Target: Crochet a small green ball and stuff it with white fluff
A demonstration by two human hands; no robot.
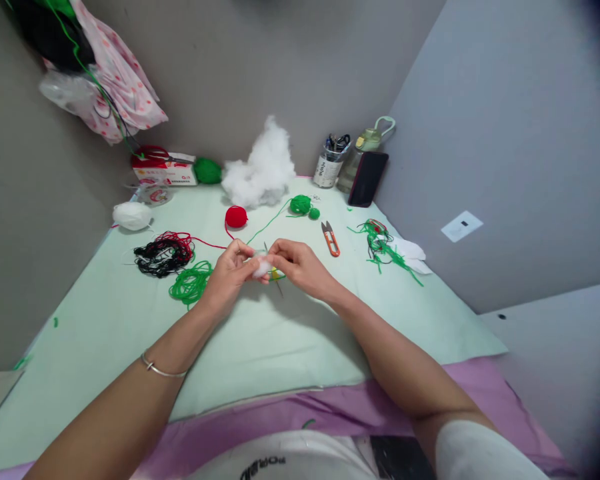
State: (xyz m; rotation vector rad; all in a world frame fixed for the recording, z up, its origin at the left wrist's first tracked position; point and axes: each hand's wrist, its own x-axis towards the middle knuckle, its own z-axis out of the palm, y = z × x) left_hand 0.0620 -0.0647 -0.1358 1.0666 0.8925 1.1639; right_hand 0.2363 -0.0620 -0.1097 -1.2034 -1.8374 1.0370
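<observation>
My left hand point(229, 272) and my right hand point(300, 265) meet above the middle of the pale green table cover point(260, 333). Both are pinched on a small white tuft of stuffing point(261, 267) with a bit of yellow-green crochet work point(277, 273) under it. A thin dark needle or hook point(279, 288) sticks out below my right fingers. Green yarn runs from the work to a small green yarn ball point(301, 205). A red yarn ball point(236, 217) lies just beyond my hands.
A loose green yarn heap point(191, 283) and a black-and-red tangle point(163, 254) lie left. Orange thread snips point(331, 239) and green scraps point(383, 248) lie right. A pile of white stuffing point(261, 172), a box point(164, 170), a jar of tools point(329, 163), a phone point(367, 178) stand at the back.
</observation>
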